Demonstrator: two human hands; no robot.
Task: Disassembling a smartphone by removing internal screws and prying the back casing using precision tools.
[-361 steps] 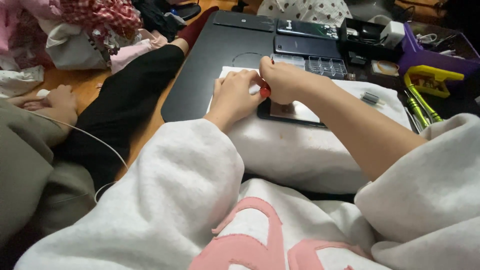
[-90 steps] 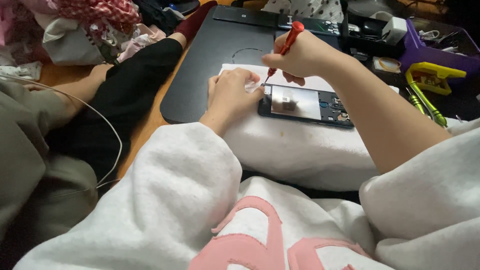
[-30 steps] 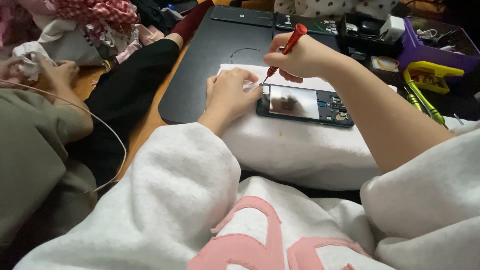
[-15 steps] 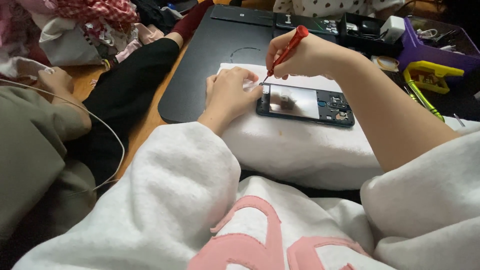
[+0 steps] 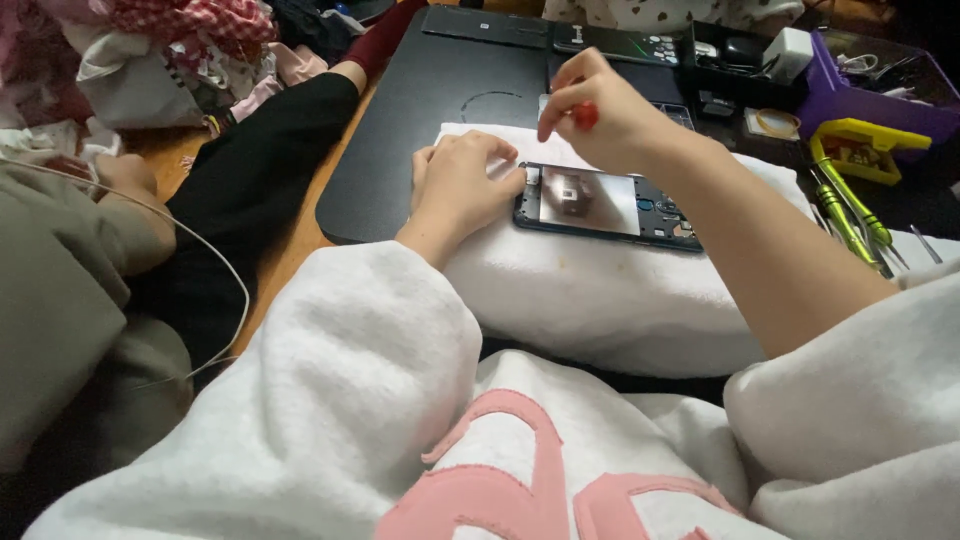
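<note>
An opened phone (image 5: 610, 205) with its back off lies on a folded white towel (image 5: 600, 290). My left hand (image 5: 460, 185) rests on the towel and its fingers press the phone's left end. My right hand (image 5: 605, 115) hovers above the phone's top edge, pinching a red-handled screwdriver (image 5: 583, 115), of which only a bit of the handle shows between the fingers. The tool's tip is hidden by the hand.
A black mat (image 5: 430, 110) lies under the towel. Beyond it are a black panel (image 5: 485, 25), another phone (image 5: 620, 45), a purple tray (image 5: 870, 95), a yellow tool (image 5: 850, 150) and green-handled screwdrivers (image 5: 850, 215). Another person's black sleeve (image 5: 260, 170) lies at the left.
My right hand has lowered and turned the red screwdriver, so its long handle is now mostly hidden in my fingers. My left hand stays on the phone's left end.
</note>
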